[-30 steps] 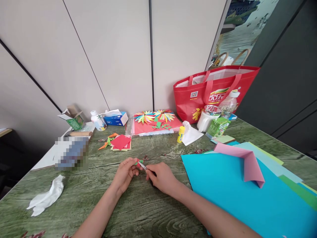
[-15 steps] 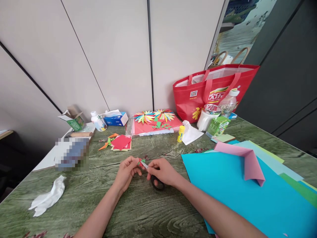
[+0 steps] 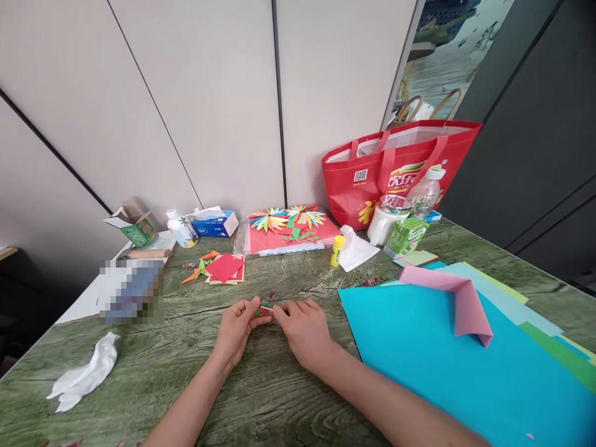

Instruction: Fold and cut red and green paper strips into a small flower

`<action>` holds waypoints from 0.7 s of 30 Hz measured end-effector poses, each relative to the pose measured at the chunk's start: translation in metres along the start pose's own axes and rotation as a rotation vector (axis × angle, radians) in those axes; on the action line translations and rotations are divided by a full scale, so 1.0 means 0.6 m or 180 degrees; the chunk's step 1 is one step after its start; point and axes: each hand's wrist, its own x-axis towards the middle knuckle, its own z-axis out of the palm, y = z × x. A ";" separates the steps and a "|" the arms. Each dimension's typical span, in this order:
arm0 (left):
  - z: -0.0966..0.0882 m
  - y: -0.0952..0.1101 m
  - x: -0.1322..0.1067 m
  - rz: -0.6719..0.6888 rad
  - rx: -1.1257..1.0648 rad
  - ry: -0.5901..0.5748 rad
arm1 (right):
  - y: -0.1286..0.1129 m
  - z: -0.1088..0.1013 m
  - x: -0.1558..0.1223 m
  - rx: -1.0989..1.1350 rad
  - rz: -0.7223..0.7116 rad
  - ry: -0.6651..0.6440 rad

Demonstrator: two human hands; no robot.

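My left hand [image 3: 236, 326] pinches a small folded piece of red and green paper [image 3: 263, 307] between thumb and fingers, above the middle of the table. Facing it, my right hand [image 3: 305, 329] is turned back-up with curled fingers, its fingertips close to the paper. A thin pale strip beside the paper looks like the blade of the scissors [image 3: 269, 308], seen edge-on. The handles of the scissors are hidden beneath my right hand. Beyond my left hand lies a stack of red and cream paper squares [image 3: 226, 269], with an orange and green folded paper [image 3: 201, 269] beside it.
Large blue sheets [image 3: 419, 347] cover the right side, a folded pink strip [image 3: 468, 298] on top. A glue stick [image 3: 337, 251], crumpled tissue [image 3: 88, 375], tissue box [image 3: 213, 223], paper stars [image 3: 269, 219], green carton [image 3: 406, 237] and red bag [image 3: 344, 189] stand or lie around.
My right hand has rolled over so its back faces up, and the black scissor handles have gone out of sight under it. My left hand still pinches the paper.
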 end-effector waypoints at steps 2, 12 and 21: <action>-0.001 0.001 -0.001 -0.0095 -0.0111 -0.0025 | -0.001 0.006 -0.003 -0.0025 -0.0034 0.0245; -0.017 0.006 0.011 -0.0551 -0.0514 -0.0182 | 0.013 0.019 0.000 0.0218 -0.0088 0.0828; -0.026 0.019 0.016 -0.0558 -0.0470 0.0047 | 0.034 0.022 0.007 0.0245 0.0178 0.0793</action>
